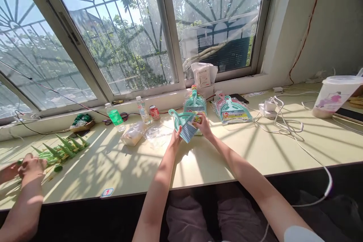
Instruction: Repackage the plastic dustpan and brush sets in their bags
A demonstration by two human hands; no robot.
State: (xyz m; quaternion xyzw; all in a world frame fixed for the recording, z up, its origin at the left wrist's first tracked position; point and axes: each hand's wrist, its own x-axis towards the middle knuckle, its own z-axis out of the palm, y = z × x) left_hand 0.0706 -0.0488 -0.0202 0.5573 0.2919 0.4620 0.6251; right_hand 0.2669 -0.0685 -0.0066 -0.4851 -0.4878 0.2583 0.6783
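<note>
Step in hand, by judgement: both hands are handling one dustpan [176, 120] with one brush [187, 131], holding it over the desk [241, 151]. Left hand [176, 134] is grasping the dustpan's side; right hand [203, 124] is pinching one label [196, 120], exact finger placement not showing clearly. Next move is likely calling for a steady left grip. Counting: two stacks [239, 113] beyond, two bottles [115, 117], one can [154, 112]

My feed gives me one dustpan set [185, 125] in my two hands [176, 136], mid-frame; two dustpan piles [234, 112], centre and right of centre; two bottles [115, 117] and one can [154, 112], left of centre; one cup [331, 96], far right; a co-worker's two hands [32, 165], far left.
</note>
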